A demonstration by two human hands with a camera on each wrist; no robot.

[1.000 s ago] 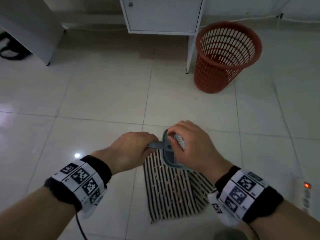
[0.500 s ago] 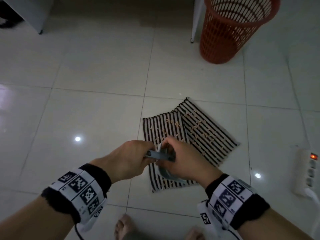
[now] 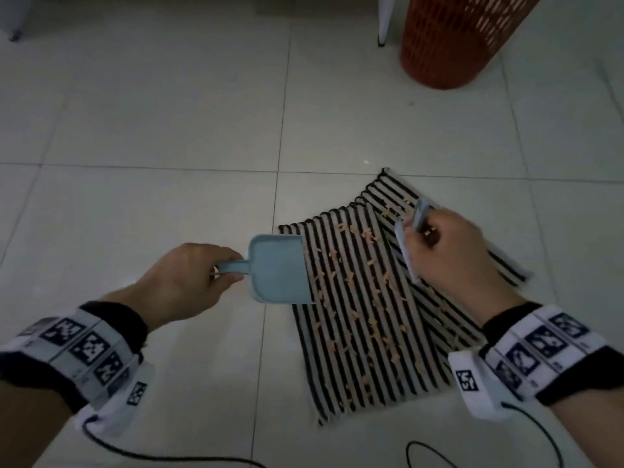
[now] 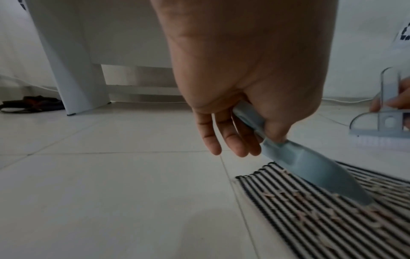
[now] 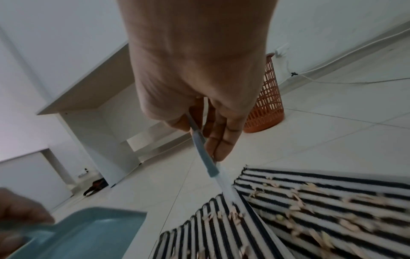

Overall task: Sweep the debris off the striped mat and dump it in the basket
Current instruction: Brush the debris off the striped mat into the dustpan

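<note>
Left hand (image 3: 182,282) grips dustpan (image 3: 278,270), lip on mat (image 3: 371,315) edge to catch debris (image 3: 368,236); right hand (image 3: 449,255) pinches brush (image 3: 407,244), ready to sweep.

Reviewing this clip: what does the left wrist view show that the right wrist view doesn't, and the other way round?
Only the left wrist view shows the left hand gripping the dustpan handle, with its front edge down on the striped mat. Only the right wrist view shows the orange basket and the right hand holding the brush over the mat. Both show the dustpan, brush, mat and scattered debris.
</note>
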